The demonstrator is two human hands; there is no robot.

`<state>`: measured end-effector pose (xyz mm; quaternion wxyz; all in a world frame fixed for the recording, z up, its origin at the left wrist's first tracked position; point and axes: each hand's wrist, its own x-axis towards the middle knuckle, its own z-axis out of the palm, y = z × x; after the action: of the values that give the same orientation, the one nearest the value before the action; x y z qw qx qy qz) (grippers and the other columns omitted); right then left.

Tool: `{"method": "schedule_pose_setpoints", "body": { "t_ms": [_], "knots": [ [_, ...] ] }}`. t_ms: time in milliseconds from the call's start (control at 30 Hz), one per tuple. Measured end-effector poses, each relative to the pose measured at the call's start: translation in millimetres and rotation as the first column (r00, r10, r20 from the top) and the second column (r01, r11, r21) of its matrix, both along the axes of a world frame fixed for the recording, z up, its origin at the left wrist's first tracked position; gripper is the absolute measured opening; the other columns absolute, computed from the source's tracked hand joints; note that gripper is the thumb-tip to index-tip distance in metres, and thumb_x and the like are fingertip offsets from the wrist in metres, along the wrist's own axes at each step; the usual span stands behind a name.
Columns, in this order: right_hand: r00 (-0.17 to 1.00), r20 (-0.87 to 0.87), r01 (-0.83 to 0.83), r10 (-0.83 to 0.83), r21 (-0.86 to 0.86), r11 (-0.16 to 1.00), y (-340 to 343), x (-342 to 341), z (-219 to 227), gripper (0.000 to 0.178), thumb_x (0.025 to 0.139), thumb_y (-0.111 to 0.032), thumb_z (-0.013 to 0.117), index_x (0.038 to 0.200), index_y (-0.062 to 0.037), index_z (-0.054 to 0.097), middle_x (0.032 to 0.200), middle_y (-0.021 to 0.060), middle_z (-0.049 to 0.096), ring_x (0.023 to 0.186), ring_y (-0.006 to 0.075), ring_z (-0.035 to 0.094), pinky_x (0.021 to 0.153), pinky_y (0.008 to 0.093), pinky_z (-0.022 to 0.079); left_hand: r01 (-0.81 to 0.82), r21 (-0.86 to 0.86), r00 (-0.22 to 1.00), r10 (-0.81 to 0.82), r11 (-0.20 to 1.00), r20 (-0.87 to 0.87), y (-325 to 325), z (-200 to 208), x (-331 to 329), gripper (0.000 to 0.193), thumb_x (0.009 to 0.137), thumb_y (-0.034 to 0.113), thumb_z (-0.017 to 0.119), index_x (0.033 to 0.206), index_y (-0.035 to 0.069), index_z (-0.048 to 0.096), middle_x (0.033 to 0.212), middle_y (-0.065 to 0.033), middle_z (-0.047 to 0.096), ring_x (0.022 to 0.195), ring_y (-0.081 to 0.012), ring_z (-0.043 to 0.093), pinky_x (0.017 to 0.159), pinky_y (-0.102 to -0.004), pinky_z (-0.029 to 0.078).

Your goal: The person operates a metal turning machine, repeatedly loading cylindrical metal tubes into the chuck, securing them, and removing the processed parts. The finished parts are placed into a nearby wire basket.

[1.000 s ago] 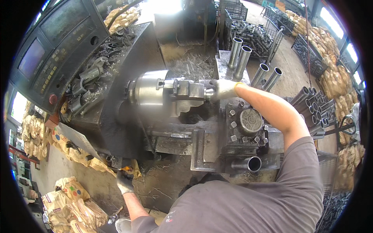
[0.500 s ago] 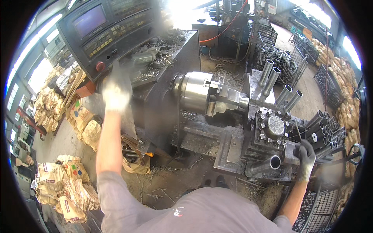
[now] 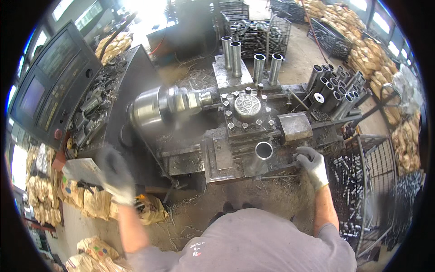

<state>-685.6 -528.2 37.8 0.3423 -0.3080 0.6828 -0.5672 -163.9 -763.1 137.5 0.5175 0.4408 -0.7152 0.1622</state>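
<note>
My left hand (image 3: 115, 177), in a dirty whitish glove with dark fingers, is smeared by motion beside the lathe's dark side, below the control panel (image 3: 50, 86). Its fingers are too blurred to read. The gloved right hand (image 3: 312, 166) is at the front of the carriage with fingers bent in a grip; what they close on is hidden. Left of centre, the chuck (image 3: 149, 109) has a short metal piece (image 3: 205, 98) at its jaws. A square tool post (image 3: 247, 109) ringed with bolts stands right of it. A steel tube (image 3: 263, 151) stands near the carriage's front.
Several steel tubes (image 3: 235, 59) stand upright behind the tool post; more are bunched (image 3: 337, 88) to the right. Metal parts and shavings cover the ledge (image 3: 97, 97) by the panel. A wire basket (image 3: 376, 167) of small parts is at right. Sacks (image 3: 95, 201) lie at left.
The view has swung toward the right. My left hand has dropped from near the panel's red button to lower beside the machine. The right hand has moved from the tool post's right side to the carriage front.
</note>
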Motion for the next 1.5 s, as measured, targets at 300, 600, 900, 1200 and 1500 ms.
{"method": "schedule_pose_setpoints", "body": {
  "t_ms": [300, 600, 900, 1200, 1500],
  "knots": [
    [0.843, -0.17, -0.514, 0.51, 0.019, 0.857, -43.4, 3.3, -23.1, 0.078, 0.081, -0.011, 0.087, 0.152, 0.0018, 0.056, 0.139, 0.0169, 0.072, 0.129, 0.0238, 0.069, 0.108, 0.0378, 0.056, 0.119, 0.993, 0.956, 0.268, 0.028, -0.122, 274.1, -280.0, -60.0, 0.034, 0.097, 0.036, 0.07, 0.118, 0.01, 0.079, 0.107, -0.0205, 0.08, 0.104, -0.034, 0.079, 0.092, -0.0422, 0.06],
    [0.511, -0.512, -0.667, 0.691, 0.271, 0.694, -77.1, 119.3, -27.0, 0.051, 0.083, -0.038, 0.087, 0.12, -0.0068, 0.073, 0.108, 0.0215, 0.08, 0.106, 0.0377, 0.078, 0.089, 0.0444, 0.062, 0.046, 0.996, 0.856, 0.511, 0.083, -0.082, 412.0, -242.1, -62.2, 0.039, 0.098, 0.04, 0.067, 0.122, 0.011, 0.076, 0.112, -0.0248, 0.078, 0.111, -0.0434, 0.075, 0.095, -0.0483, 0.058],
    [-0.38, -0.371, -0.897, 0.847, 0.371, -0.24, 107.0, 405.0, -60.2, 0.044, 0.083, -0.036, 0.083, 0.119, -0.0112, 0.074, 0.107, 0.019, 0.079, 0.102, 0.038, 0.077, 0.09, 0.0449, 0.06, -0.014, 0.998, 0.213, 0.975, 0.061, -0.057, 724.9, -318.3, -24.1, 0.04, 0.097, 0.038, 0.068, 0.125, 0.011, 0.076, 0.12, -0.0231, 0.078, 0.119, -0.0415, 0.073, 0.103, -0.0476, 0.057],
    [-0.852, -0.519, -0.29, 0.067, 0.362, -0.886, 350.6, 576.8, -73.3, 0.041, 0.085, -0.036, 0.085, 0.113, -0.01, 0.072, 0.103, 0.0158, 0.079, 0.098, 0.0356, 0.077, 0.085, 0.0453, 0.061, -0.08, 0.996, -0.696, 0.713, 0.038, -0.084, 925.5, -357.2, -153.5, 0.047, 0.095, 0.045, 0.067, 0.128, 0.013, 0.076, 0.123, -0.0218, 0.078, 0.121, -0.0411, 0.072, 0.104, -0.0477, 0.056],
    [-0.777, -0.596, 0.14, -0.203, 0.151, -0.979, 582.2, 708.0, -49.4, 0.049, 0.078, -0.037, 0.089, 0.116, -0.0101, 0.072, 0.103, 0.0194, 0.079, 0.098, 0.0419, 0.076, 0.084, 0.0475, 0.061, -0.552, 0.78, -0.382, -0.741, -0.296, -0.552, 946.5, -421.9, -354.7, 0.048, 0.112, 0.038, 0.051, 0.139, 0.001, 0.068, 0.126, -0.014, 0.077, 0.107, -0.0383, 0.074, 0.091, -0.0476, 0.061]
  ]
}}
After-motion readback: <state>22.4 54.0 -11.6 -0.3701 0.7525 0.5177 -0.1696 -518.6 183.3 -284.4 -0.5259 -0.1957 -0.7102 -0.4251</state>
